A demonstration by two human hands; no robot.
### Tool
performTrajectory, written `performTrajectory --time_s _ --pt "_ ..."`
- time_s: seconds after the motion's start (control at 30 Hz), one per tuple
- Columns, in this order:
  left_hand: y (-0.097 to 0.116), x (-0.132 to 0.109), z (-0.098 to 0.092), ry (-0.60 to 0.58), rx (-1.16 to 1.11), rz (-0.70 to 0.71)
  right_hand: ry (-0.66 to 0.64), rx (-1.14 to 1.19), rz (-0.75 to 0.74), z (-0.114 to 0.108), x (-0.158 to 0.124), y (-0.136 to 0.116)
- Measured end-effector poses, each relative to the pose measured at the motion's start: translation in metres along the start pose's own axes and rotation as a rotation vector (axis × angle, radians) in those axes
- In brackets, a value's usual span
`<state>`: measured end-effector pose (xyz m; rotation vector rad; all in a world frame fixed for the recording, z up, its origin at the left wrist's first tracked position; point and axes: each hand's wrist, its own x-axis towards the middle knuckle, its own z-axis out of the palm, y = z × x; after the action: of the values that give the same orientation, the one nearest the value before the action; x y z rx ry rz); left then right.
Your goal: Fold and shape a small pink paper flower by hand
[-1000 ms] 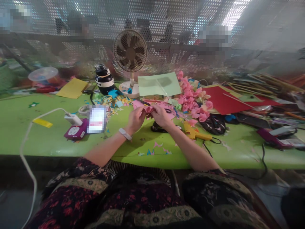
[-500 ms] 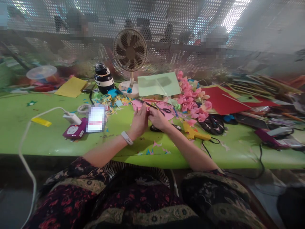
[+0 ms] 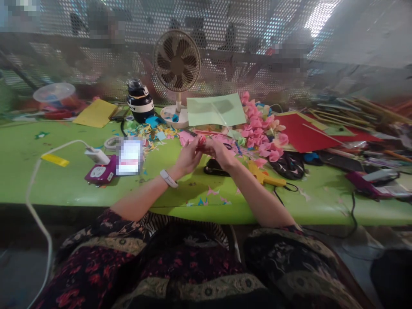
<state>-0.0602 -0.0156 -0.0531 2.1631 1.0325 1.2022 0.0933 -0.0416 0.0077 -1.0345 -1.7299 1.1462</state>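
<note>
Both hands meet over the middle of the table. Between their fingertips shows a small pinkish-red folded paper piece. My left hand, with a white band on its wrist, is closed on it from the left. From the right, my right hand pinches the same piece, its fingers bent and partly hidden behind the knuckles. Just behind them lie pink paper and scissors, mostly covered by the hands. A black object rests below my right hand, and a yellow glue gun lies to its right.
Pink paper flowers are heaped at the back right, near red paper. A fan, a dark bottle and green paper stand behind. A phone and purple socket block lie left. Cords hang over the front edge.
My right hand has turned, its wrist higher and its fingers reaching toward my left hand. The pinkish-red piece now shows more between them. My left fingers have bent. The view has shifted slightly.
</note>
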Motion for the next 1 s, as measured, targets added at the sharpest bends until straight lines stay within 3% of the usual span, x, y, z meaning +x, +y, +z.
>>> performTrajectory --time_s 0.1,0.27,0.43,0.7,0.87,1.0 --pt "-0.002 0.008 -0.01 -0.028 -0.29 -0.103 -0.003 0.191 0.109 -0.003 0.006 0.005" --pt "-0.003 0.008 -0.01 -0.032 -0.569 -0.215 0.075 0.192 0.127 -0.004 0.011 0.014" --pt "-0.008 0.009 -0.006 -0.003 -0.587 -0.245 0.16 0.11 0.073 -0.008 0.011 0.019" --pt "-0.01 0.015 -0.009 0.106 -0.406 -0.147 0.228 0.044 0.095 -0.008 0.01 0.021" --pt "-0.005 0.015 -0.015 0.038 -0.589 -0.263 0.216 0.065 0.113 -0.008 0.01 0.023" --pt "0.004 0.014 -0.018 0.092 -0.743 -0.397 0.224 0.063 0.143 -0.006 0.007 0.016"
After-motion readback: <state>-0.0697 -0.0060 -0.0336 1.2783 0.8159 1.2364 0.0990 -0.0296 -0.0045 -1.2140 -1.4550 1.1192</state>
